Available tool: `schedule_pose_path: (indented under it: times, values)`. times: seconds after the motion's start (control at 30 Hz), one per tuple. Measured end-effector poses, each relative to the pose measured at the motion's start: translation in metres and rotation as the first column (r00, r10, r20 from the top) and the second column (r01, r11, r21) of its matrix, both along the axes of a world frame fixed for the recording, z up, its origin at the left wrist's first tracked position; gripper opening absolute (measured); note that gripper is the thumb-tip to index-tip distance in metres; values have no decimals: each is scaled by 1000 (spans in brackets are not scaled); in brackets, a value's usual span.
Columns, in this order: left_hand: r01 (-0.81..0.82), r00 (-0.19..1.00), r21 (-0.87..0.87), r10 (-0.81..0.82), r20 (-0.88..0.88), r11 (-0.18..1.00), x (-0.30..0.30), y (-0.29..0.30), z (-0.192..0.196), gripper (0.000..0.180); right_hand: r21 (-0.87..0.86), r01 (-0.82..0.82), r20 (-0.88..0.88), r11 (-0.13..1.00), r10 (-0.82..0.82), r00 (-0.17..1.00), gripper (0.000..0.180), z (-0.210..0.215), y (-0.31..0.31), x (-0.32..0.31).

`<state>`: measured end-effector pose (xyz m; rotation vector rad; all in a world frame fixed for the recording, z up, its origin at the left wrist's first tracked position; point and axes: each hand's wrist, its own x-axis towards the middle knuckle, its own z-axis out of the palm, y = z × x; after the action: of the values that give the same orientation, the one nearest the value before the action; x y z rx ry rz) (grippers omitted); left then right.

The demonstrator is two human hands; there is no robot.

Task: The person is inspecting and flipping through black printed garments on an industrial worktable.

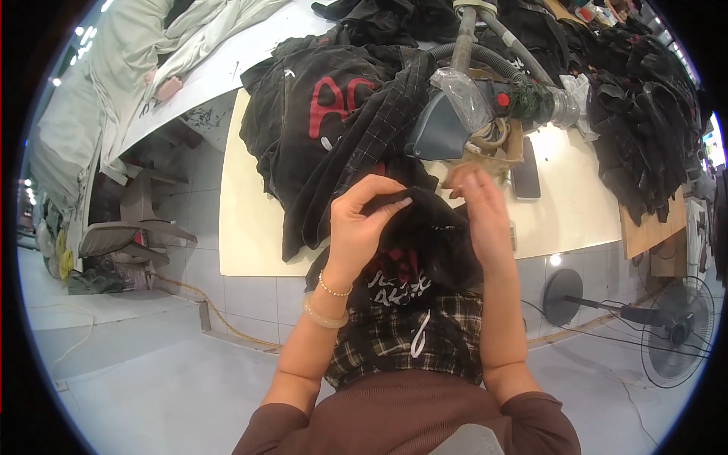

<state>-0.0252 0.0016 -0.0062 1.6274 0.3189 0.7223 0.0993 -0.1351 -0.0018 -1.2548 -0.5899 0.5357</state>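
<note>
Black garment (pixel 440 239) is pinched at its edge by left hand (pixel 365 216), thumb to fingers. Right hand (pixel 484 208) is held near grey machine head (pixel 441 130); its grip can't be told

The right hand (pixel 486 208) is blurred; its grip unclear

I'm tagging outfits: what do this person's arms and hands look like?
The left hand wears no glove; a beaded bracelet and thicker pale bangle circle that forearm. The right hand shows neither glove nor jewellery. Brown sleeves end above the elbows.
</note>
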Motion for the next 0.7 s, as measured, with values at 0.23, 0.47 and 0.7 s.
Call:
schedule_pose_path:
  times: [0.23, 0.47, 0.7]
  values:
    - [-116, 975, -120, 136, 176, 986, 21, -9, -6, 14, -195, 250, 298, 948, -186, 936, 22, -2, 17, -19]
    - [-292, 919, -80, 303, 251, 953, 33, -14, -8, 16, -106, 389, 228, 915, -358, 905, 31, -1, 31, -22]
    - [-274, 925, -131, 298, 235, 953, 36, -14, -9, 17, -109, 378, 130, 919, -364, 922, 35, 2, 32, -23]
